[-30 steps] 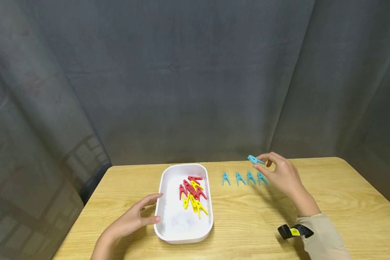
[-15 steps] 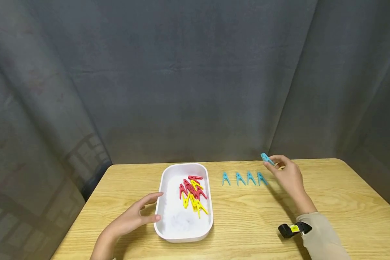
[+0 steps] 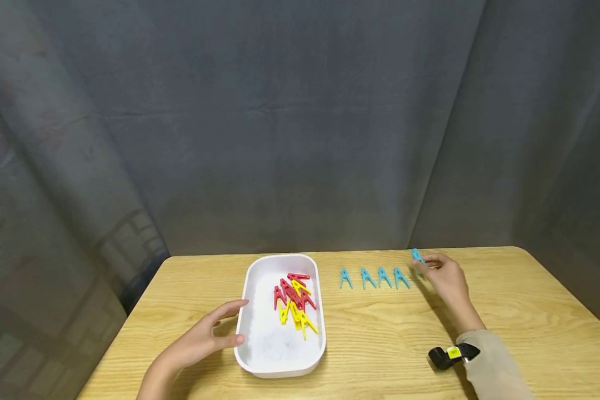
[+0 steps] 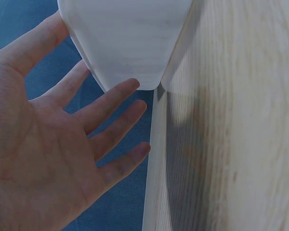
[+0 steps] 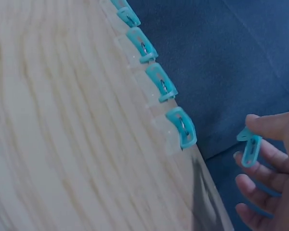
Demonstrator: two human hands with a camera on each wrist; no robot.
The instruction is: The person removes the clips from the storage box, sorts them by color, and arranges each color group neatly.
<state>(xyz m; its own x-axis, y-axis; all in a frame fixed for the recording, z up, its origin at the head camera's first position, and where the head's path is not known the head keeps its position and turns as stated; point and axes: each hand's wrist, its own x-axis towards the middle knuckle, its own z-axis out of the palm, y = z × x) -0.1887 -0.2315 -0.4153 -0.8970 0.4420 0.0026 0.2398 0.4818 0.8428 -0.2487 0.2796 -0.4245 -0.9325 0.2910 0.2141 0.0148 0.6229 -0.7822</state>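
Pinching blue clothespin (image 3: 416, 254), now farther right

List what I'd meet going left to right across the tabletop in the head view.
Left hand, white tray, row of four blue clips, fifth blue clip, right hand pinching it.
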